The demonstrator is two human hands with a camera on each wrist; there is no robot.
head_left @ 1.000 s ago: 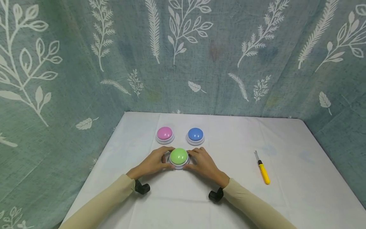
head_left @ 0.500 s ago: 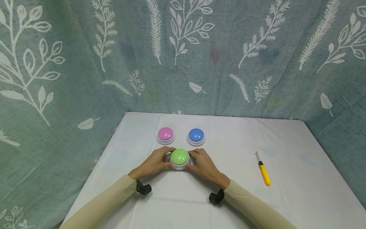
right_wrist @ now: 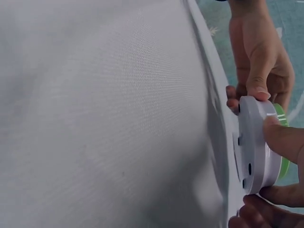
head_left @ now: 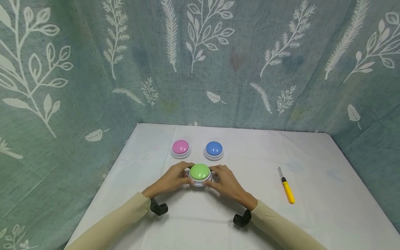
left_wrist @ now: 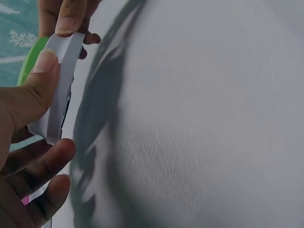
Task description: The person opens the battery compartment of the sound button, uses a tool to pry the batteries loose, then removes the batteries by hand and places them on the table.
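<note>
A green push button (head_left: 200, 172) with a white round base is held between both hands, dome up. My left hand (head_left: 173, 177) grips its left side, the thumb (left_wrist: 43, 71) on the white rim. On the opposite side, my right hand (head_left: 227, 181) pinches the rim between thumb and fingers. The right wrist view shows the white base (right_wrist: 256, 147) raised off the cloth, with small dark spots on its underside. Behind it, a pink push button (head_left: 180, 148) stands at the left and a blue push button (head_left: 214, 150) at the right, both on the table.
A yellow-handled screwdriver (head_left: 288, 191) lies on the right part of the table, its metal shaft pointing away. White cloth covers the table (head_left: 193, 225). Grey-green leaf-patterned curtains (head_left: 187, 93) hang behind and beside it.
Both hands have shifted slightly to the right with the green button, which now stands a little higher off the cloth. The pink button, blue button and screwdriver stay in place.
</note>
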